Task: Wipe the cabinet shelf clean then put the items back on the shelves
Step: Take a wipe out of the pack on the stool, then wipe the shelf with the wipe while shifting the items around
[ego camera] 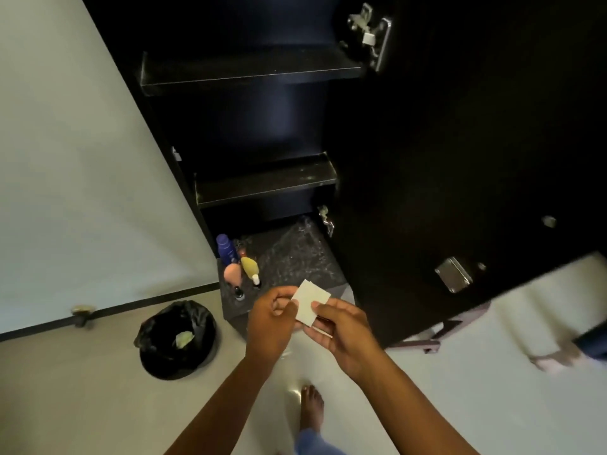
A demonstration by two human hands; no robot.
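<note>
I see both forearms reaching forward and down in front of an open dark cabinet [427, 159], wrists nearly meeting. The left hand [272, 320] has its fingers curled, thumb and forefinger pinching the left edge of a pale folded wipe [310, 302]. The right hand [341, 330] clamps the wipe's lower right edge between thumb and fingers, with a second thin pale strip pressed under the palm.

Just beyond the hands, a blue bottle [226, 248], a peach bottle [232, 274] and a yellow bottle [250, 268] stand grouped at the left of the cabinet's speckled bottom ledge [295, 257]. The two shelves above, lower shelf [266, 182] and upper shelf [249, 65], are bare.

A black bin bag [177, 339] sits open on the floor to the left, with a crumpled greenish scrap [184, 339] inside.
</note>
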